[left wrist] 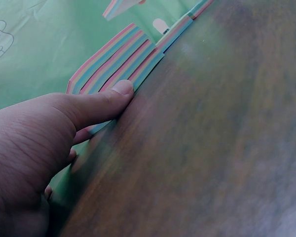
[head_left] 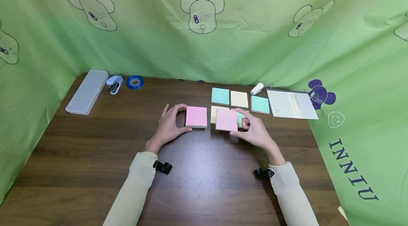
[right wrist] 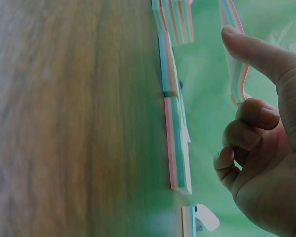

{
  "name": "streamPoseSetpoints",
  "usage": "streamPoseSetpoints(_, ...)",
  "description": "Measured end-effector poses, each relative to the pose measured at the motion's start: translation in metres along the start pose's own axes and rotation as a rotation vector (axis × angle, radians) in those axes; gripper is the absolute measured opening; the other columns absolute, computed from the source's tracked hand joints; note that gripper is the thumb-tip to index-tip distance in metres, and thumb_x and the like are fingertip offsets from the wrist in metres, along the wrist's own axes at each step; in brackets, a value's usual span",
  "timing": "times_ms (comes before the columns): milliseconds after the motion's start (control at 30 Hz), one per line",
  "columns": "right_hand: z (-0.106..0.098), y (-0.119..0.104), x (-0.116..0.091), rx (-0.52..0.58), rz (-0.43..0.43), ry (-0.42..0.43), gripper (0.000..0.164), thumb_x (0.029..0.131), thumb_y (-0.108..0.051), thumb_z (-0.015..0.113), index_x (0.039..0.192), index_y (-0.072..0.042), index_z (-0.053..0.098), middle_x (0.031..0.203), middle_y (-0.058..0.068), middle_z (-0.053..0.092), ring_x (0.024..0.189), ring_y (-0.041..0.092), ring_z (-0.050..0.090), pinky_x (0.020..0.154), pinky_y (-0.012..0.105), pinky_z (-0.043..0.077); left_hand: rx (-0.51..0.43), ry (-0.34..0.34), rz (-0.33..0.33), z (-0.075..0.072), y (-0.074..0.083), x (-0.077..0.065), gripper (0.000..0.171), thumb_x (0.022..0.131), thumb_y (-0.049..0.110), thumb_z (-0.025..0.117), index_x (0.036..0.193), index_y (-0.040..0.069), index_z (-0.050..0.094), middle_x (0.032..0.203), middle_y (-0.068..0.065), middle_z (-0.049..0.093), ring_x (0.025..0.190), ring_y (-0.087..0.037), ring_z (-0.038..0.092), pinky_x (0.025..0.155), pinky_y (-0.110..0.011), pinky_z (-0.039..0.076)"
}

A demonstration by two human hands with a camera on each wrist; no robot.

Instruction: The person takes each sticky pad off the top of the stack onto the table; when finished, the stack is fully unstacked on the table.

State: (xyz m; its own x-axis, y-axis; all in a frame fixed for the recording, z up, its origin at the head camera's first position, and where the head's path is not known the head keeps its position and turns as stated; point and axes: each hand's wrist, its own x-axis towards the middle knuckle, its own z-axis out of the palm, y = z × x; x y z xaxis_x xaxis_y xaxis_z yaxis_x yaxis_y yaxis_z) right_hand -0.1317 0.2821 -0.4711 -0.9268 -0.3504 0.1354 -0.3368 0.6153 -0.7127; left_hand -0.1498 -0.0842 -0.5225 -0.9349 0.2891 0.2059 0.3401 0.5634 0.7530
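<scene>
My left hand (head_left: 169, 125) holds a stack of sticky note pads (head_left: 196, 116) with a pink top, its thumb along the near side and its fingers at the far side. In the left wrist view the stack's striped edges (left wrist: 118, 59) show several pads piled up on the table. To the right, my right hand (head_left: 256, 132) pinches another pink-topped sticky note pad (head_left: 225, 119) between thumb and index finger. That pad's thin striped edge (right wrist: 239, 74) hangs above the table in the right wrist view. Below it, a cream pad (head_left: 214, 115) and a green pad (head_left: 241, 120) are partly hidden.
Behind lie a teal pad (head_left: 220, 95), a cream pad (head_left: 239, 99) and another teal pad (head_left: 260, 104). A white object (head_left: 256, 89) and a notepad (head_left: 291, 103) are at the right. At the left back are a pencil case (head_left: 87, 92), a stapler (head_left: 114, 83) and a blue tape roll (head_left: 135, 82).
</scene>
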Motion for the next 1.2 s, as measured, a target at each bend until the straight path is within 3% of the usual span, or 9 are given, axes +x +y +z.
streamPoseSetpoints(1033,-0.045,0.045,-0.046,-0.038,0.106,0.031,0.077,0.082,-0.008,0.100,0.149,-0.016,0.062,0.072,-0.003,0.031,0.068,0.005,0.030,0.065,0.026,0.029,0.001,-0.008,-0.013,0.000,0.000,0.000,0.092,0.080,0.021,0.104,0.155,0.012,0.051,0.150,-0.010,0.067,0.145,-0.029,0.059,0.140,-0.053,0.003)
streamPoseSetpoints(1200,-0.054,0.025,-0.050,-0.004,0.118,0.052,0.075,0.081,0.002,0.096,0.147,-0.006,0.062,0.071,0.006,0.032,0.068,0.003,0.029,0.064,0.026,0.029,0.000,-0.012,-0.019,0.000,-0.001,0.000,0.091,0.081,0.022,0.103,0.155,0.013,0.050,0.150,-0.009,0.066,0.146,-0.027,0.058,0.140,-0.051,0.002)
